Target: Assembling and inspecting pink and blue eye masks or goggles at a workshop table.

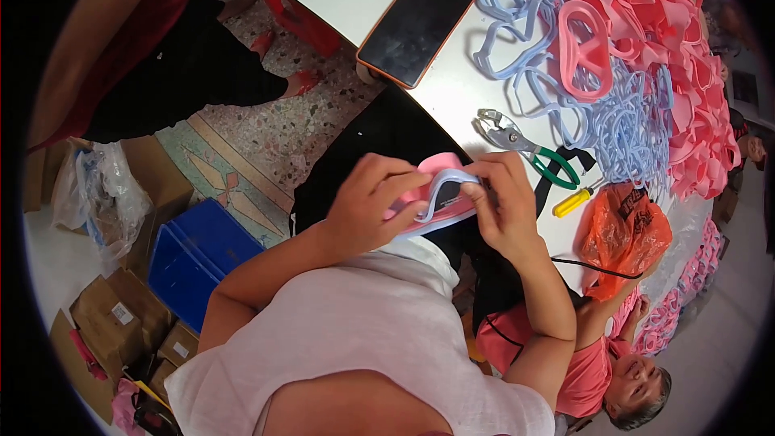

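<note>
Landmark: the white table (452, 101).

- Packages: we count brown cardboard boxes (121, 323) on the floor well left of the table, one with a small white label; a clear plastic bag (109, 198) above them.
- Containers: a blue crate (198, 254) between boxes and table, contents hidden; an orange bag (622, 234) at the table's right edge.
- In hand: our left hand (371, 206) and right hand (504, 206) are both clamped on a pink and pale blue rubber frame (440, 198), just off the table's near edge.
- On the table: a phone (416, 24), pliers (525, 145), a yellow-handled screwdriver (573, 202), a heap of pink and blue frames (638, 56).
- Floor: speckled stone.
</note>
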### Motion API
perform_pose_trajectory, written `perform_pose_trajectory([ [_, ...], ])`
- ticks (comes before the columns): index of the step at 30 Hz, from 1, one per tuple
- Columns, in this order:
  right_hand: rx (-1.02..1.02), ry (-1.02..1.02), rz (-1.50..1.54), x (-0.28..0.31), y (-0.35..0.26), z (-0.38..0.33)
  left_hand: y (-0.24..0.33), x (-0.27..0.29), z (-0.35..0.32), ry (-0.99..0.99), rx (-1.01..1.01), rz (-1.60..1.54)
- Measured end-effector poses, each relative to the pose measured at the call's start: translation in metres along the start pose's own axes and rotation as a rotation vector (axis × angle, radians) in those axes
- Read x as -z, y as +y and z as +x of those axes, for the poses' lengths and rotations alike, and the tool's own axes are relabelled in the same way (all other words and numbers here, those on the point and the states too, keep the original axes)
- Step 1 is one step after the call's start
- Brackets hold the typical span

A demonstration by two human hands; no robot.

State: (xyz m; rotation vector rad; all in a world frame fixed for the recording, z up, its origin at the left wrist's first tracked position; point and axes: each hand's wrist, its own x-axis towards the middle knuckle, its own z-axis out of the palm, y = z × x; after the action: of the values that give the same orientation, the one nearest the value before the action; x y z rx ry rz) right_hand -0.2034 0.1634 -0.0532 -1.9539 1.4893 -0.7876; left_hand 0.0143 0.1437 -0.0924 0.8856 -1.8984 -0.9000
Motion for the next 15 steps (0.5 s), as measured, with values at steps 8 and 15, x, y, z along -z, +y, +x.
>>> perform_pose_trajectory([
  [8,-0.112,0.163,0.124,0.000,0.000,-0.017,-0.004,0.031,-0.020,-0.070,0.059,-0.003],
  [15,-0.274,0.085,0.176,-0.019,-0.002,-0.037,-0.007,0.034,-0.037,-0.290,0.275,-0.175],
])
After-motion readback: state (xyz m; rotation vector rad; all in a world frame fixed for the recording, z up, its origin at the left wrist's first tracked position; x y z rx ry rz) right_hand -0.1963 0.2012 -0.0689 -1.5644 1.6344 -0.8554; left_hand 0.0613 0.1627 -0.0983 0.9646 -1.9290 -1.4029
